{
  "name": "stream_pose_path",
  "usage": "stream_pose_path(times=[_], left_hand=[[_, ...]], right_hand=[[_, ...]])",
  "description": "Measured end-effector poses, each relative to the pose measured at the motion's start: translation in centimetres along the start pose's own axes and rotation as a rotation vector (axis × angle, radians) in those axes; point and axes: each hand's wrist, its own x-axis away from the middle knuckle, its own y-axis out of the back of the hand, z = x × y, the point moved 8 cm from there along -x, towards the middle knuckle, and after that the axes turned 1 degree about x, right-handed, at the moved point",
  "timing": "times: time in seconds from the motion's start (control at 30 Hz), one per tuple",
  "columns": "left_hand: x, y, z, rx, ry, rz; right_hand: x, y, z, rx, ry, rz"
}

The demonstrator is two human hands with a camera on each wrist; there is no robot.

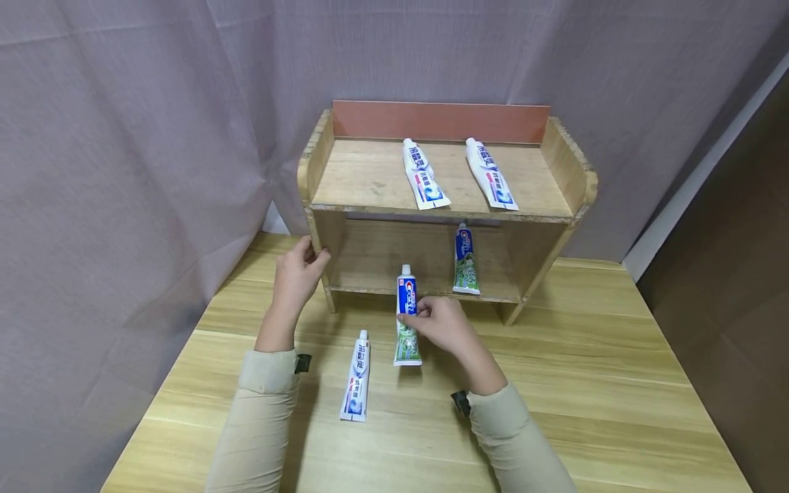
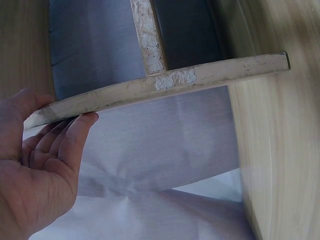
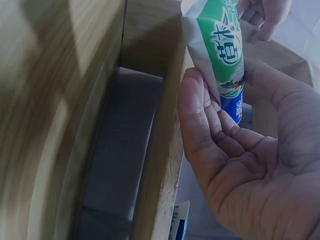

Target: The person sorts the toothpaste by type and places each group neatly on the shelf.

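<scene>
My right hand [image 1: 445, 325] pinches a blue-and-green toothpaste tube [image 1: 407, 348] between thumb and fingers, cap pointing away, just in front of the lower shelf. The right wrist view shows the tube's green side [image 3: 207, 30] and the fingers bent beneath it. With thumb on one face and fingers on the other, my left hand [image 1: 297, 274] grips the left side board [image 2: 115, 95] of a small wooden shelf [image 1: 364, 181]. A white toothpaste tube [image 1: 355, 376] lies on the table between my forearms. Another blue-and-green tube [image 1: 466, 263] lies at the right of the lower shelf.
On the upper shelf lie two white toothpaste tubes, one near the middle [image 1: 423, 174] and one further right [image 1: 491, 174]. The shelf stands on a wood-grain table [image 1: 604, 383]. Behind it hangs a grey-purple curtain [image 1: 154, 137]; a dark brown surface [image 1: 733, 226] rises at the right.
</scene>
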Motion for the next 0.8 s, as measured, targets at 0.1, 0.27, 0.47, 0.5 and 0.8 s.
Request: stream_pose_path(times=[0.1, 0.27, 0.47, 0.5, 0.8], left_hand=[[0.0, 0.0, 0.0, -0.002, -0.002, -0.004], [0.0, 0.1, 0.0, -0.006, -0.008, -0.006], [0.0, 0.0, 0.0, 0.002, -0.006, 0.009], [0.0, 0.0, 0.0, 0.001, -0.005, 0.008], [-0.1, -0.1, 0.0, -0.002, -0.01, 0.0]], right_hand=[[-0.1, 0.2, 0.1, 0.007, 0.007, 0.001], [-0.3, 0.5, 0.3, -0.006, 0.017, -0.007], [-0.7, 0.9, 0.6, 0.008, 0.018, -0.015], [-0.8, 1.0, 0.6, 0.012, 0.019, -0.018], [-1.3, 1.6, 0.5, 0.036, 0.004, -0.035]])
